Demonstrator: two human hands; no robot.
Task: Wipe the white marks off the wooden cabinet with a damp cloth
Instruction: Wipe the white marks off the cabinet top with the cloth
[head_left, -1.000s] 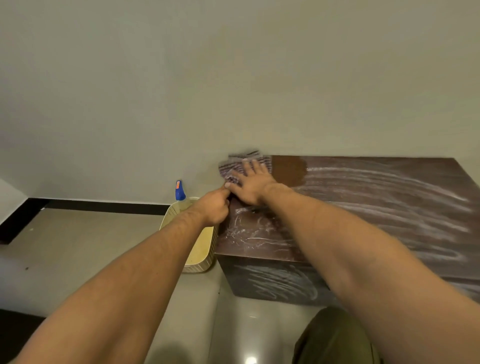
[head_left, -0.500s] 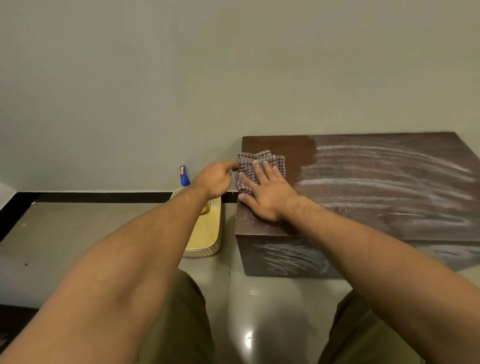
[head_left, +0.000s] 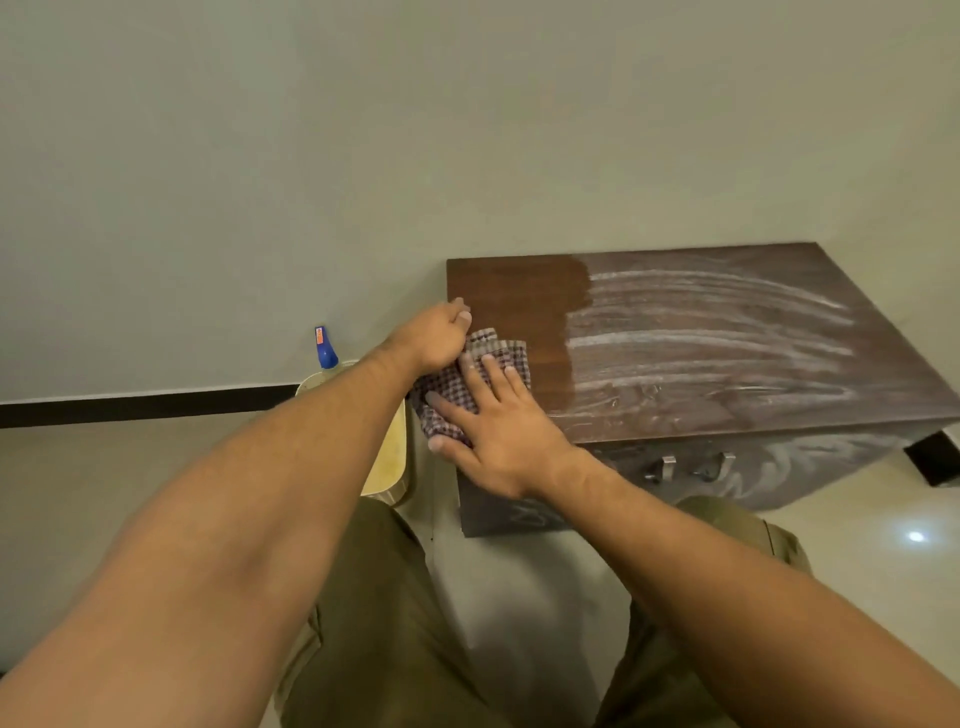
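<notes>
A low dark wooden cabinet (head_left: 727, 374) stands against the wall. White marks (head_left: 701, 332) streak the middle and right of its top and smear its front face. The left strip of the top is wiped brown. A checked cloth (head_left: 457, 387) lies at the top's front left corner, partly hanging over the left edge. My right hand (head_left: 498, 431) presses flat on the cloth with fingers spread. My left hand (head_left: 436, 338) is curled at the cloth's left end on the cabinet's left edge; whether it pinches the cloth is hidden.
A yellow basin (head_left: 387, 457) sits on the floor just left of the cabinet, with a blue-capped spray bottle (head_left: 323, 348) behind it by the wall. Two metal handles (head_left: 691, 465) show on the cabinet front. My knees in olive trousers are below.
The cloth and my right hand slid from the back left corner toward the front left corner, leaving a wider clean brown strip. My left hand stayed at the cloth's left end.
</notes>
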